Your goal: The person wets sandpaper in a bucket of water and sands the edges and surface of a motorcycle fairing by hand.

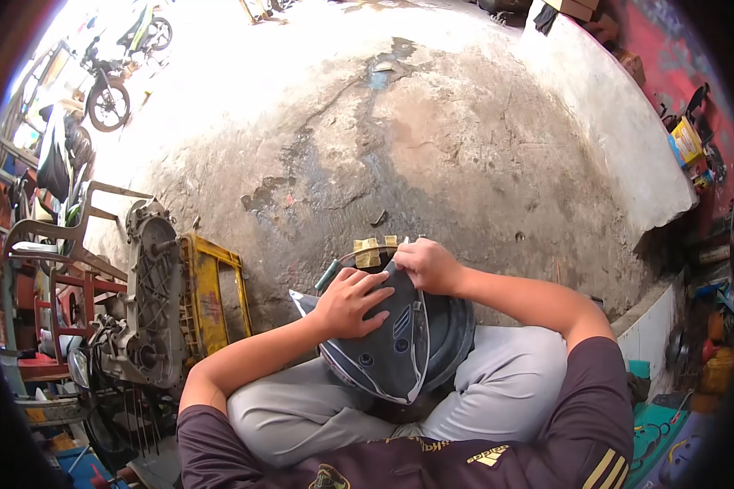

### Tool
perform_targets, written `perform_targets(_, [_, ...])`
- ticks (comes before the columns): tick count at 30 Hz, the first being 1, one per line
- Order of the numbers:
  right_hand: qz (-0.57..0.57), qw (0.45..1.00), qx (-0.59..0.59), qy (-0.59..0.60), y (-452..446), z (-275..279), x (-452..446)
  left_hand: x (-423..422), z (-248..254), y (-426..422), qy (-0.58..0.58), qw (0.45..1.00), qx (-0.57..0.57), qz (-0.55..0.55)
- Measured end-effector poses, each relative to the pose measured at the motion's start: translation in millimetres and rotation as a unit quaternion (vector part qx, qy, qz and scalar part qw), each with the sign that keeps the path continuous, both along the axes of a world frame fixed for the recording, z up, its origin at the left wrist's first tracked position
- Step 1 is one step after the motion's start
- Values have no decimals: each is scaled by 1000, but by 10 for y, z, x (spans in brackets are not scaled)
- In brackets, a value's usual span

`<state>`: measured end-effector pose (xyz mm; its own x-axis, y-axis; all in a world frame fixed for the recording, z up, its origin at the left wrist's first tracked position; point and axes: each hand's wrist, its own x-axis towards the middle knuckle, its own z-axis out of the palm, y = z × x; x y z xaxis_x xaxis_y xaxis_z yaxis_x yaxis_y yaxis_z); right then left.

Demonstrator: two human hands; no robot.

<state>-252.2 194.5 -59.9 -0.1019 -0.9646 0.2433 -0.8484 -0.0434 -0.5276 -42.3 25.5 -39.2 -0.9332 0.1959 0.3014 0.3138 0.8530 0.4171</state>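
A dark grey, pointed panel (383, 346) with white edges and two small round fittings lies across my lap. It looks like a motorcycle body part, though I cannot tell for certain. My left hand (353, 303) rests palm down on its upper left, fingers spread. At the top edge, the fingers of my right hand (426, 265) are closed in a pinch on the panel; their tips are partly hidden. Beneath its right side shows a black rounded piece (458, 338). Just beyond my hands are yellowish blocks (369, 254) and a grey-green cylinder (328, 275).
An engine casing (151, 297) and a yellow plastic crate (214, 297) stand at my left, beside a chair frame (72, 232). Motorcycles (108, 102) are farther back. Rough, stained concrete floor (465, 155) stretches ahead. A low white wall (607, 122) runs along the right.
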Motion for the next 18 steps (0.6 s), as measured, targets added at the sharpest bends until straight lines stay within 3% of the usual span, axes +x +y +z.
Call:
perform_targets(6, [-81,996,12,-29,-46,-29,-133,3,-25,8,10,1000,8,-1])
perform_targets(9, [-22,999,-12,-43,36,-43,86,12,-41,1,14,1000,12,2])
perform_targets(18, [-51,997,13,-61,43,-35,29,7,-40,5,14,1000,21,5])
